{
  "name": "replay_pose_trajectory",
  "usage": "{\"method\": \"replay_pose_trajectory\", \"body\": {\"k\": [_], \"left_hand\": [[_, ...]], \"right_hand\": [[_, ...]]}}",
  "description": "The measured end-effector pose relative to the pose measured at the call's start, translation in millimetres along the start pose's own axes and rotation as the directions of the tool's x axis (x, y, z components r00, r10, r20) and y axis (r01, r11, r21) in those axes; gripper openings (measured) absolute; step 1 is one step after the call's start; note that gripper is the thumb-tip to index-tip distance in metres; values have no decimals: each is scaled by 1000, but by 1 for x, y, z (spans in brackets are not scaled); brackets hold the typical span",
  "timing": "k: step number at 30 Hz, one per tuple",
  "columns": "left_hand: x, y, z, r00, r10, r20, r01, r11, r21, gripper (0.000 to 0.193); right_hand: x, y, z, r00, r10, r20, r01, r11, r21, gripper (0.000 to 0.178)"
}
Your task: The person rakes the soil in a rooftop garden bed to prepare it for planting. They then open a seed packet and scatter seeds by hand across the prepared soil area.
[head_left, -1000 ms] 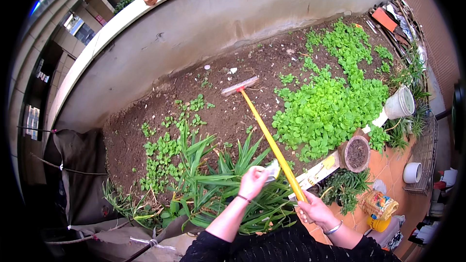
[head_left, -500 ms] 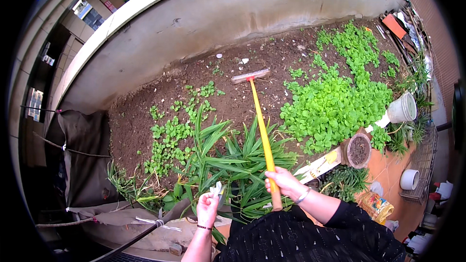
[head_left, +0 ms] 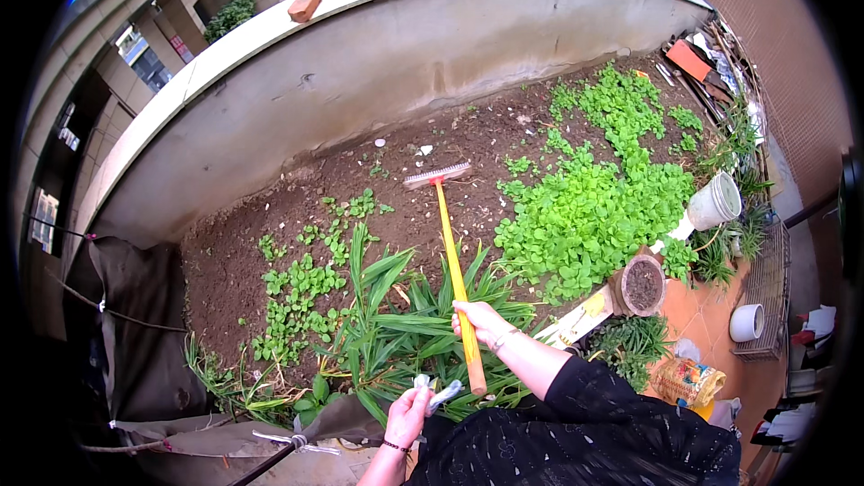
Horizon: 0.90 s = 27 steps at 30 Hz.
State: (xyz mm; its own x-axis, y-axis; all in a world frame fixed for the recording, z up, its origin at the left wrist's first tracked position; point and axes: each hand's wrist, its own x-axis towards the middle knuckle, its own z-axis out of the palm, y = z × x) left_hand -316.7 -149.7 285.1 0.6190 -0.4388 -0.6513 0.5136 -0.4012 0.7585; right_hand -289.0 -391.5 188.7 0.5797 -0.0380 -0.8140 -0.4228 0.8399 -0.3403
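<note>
Over the brown soil (head_left: 243, 234) of a garden bed, a rake (head_left: 451, 252) stretches away from the person, with its toothed head (head_left: 438, 176) in the middle part of the bed and its yellow handle (head_left: 460, 292) coming back toward the body. The right hand (head_left: 481, 324) holds this handle near its lower end, with fingers closed around it, and a pale bracelet (head_left: 506, 337) shows on the wrist. Below the right hand, the bare wooden end of the handle sticks out free.

The left hand (head_left: 407, 418) is lower and more to the left, apart from the rake. It pinches a crumpled whitish piece (head_left: 445, 395) between thumb and fingers; what material it is, I cannot tell. One end of this piece points toward the handle's end, near to it. On the left wrist there is a dark bracelet (head_left: 396, 446).

Long-leaved plants (head_left: 387, 333) grow just beyond the left hand, and the rake handle passes over their right part. To the right of the rake spreads a dense patch of bright green seedlings (head_left: 594, 225), and to the left stand smaller, looser seedlings (head_left: 301, 297). Behind the soil curves a grey wall (head_left: 360, 81), and two reddish bricks (head_left: 306, 5) lie on its top
</note>
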Motion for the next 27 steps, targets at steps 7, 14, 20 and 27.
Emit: {"method": "replay_pose_trajectory", "body": {"k": [7, 14, 20, 27], "left_hand": [[-10, 34, 11, 953, -89, 291, 53, 990, 131, 33], [-51, -11, -41, 995, -6, -98, -11, 986, -164, 20], [-92, 9, -90, 937, 20, -349, -88, 980, -178, 28], [-92, -2, -115, 732, 174, -659, -311, 946, -95, 21]], "right_hand": [[10, 59, 58, 984, -172, -44, 171, 985, -24, 19], [15, 121, 105, 996, -94, -12, 93, 995, -19, 24], [-2, 137, 149, 993, 47, 107, -19, 967, -254, 28], [-4, 151, 194, 961, 219, 169, -170, 950, -264, 33]]}}
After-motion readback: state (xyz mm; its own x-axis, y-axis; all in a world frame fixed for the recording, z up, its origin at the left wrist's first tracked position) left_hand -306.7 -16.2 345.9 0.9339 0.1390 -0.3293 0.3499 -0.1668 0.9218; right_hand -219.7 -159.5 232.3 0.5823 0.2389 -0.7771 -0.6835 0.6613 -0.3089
